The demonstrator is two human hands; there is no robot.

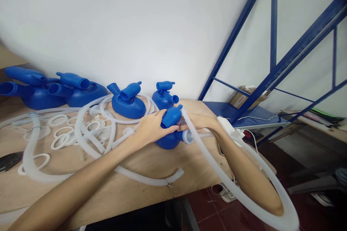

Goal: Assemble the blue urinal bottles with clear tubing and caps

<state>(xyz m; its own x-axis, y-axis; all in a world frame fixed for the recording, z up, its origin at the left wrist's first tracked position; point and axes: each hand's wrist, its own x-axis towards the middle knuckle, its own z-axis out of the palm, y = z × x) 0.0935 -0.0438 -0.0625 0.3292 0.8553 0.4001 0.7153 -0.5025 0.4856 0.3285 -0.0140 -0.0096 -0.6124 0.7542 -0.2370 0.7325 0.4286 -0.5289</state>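
Note:
Near the middle of the table I hold a blue plastic urinal bottle (pixel 167 142). My left hand (pixel 151 124) wraps round its upper blue part (pixel 172 116), with the thumb across the front. My right hand (pixel 187 121) is closed against the far right side of that same part; its fingertips are partly hidden. From the bottle's side spout, which carries a translucent white cap (pixel 188 137), a pale tube runs off to the right. A thick translucent hose (pixel 214 164) crosses in front of my right wrist and loops below my right elbow.
More blue urinal bottles (pixel 128 106) stand along the wall. Coiled hoses (pixel 78 130) and several white rings (pixel 63 139) lie at left. A short hose piece (pixel 149 179) sits near the front edge. A white power strip (pixel 230 130) and blue metal shelving (pixel 244 110) are at right.

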